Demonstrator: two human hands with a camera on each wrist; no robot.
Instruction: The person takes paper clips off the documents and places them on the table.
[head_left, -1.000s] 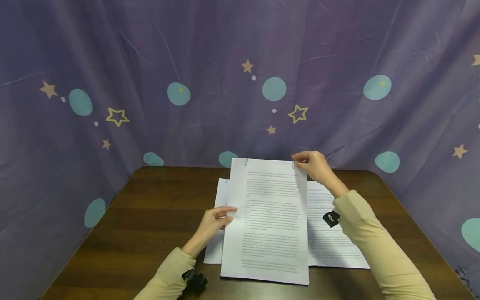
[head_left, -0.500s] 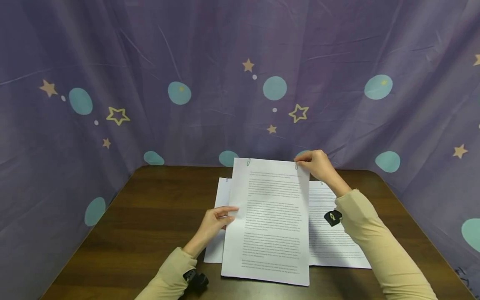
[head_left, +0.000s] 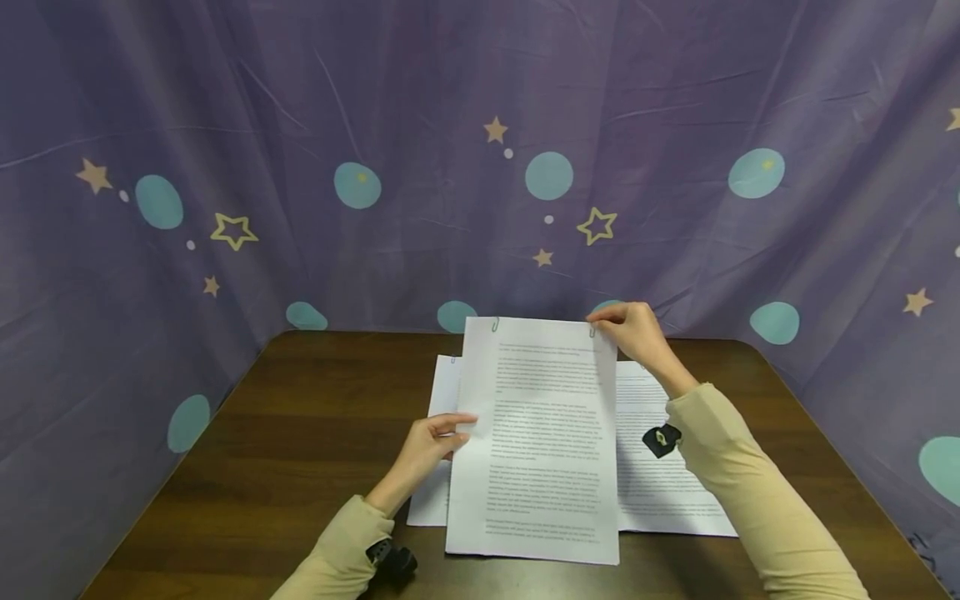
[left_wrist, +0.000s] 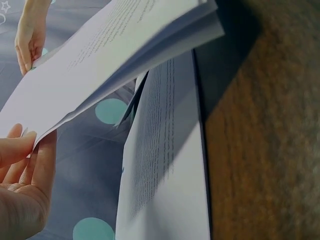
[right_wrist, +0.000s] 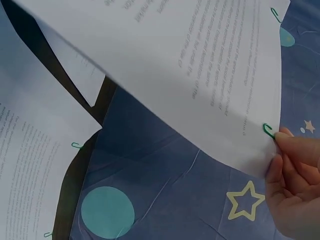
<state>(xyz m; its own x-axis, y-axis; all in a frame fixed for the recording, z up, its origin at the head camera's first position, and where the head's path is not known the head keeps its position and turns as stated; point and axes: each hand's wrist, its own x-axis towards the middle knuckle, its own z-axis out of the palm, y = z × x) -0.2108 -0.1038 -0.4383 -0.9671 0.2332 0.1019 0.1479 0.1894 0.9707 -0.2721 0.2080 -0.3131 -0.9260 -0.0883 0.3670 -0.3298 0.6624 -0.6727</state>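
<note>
A printed stack of paper (head_left: 540,450), with green clips (head_left: 495,324) on its top edge, is held up above the table. My left hand (head_left: 423,450) pinches its left edge between thumb and fingers. At the top right corner, beside a second green clip (right_wrist: 268,130), my right hand (head_left: 633,333) pinches the sheets. The left wrist view shows the lower sheets fanned slightly apart above another printed stack (left_wrist: 160,150). Behind the held stack, parts of two stacks lie on the table, one at left (head_left: 429,500) and one at right (head_left: 660,475).
The brown wooden table (head_left: 300,433) extends to both sides of the papers. A purple curtain (head_left: 420,100) with stars and teal dots hangs behind it. Black wrist devices (head_left: 392,562) are worn at both sleeves.
The held stack has shifted only slightly, and its lower edge sits a touch higher than half a second ago. Both hands keep their hold.
</note>
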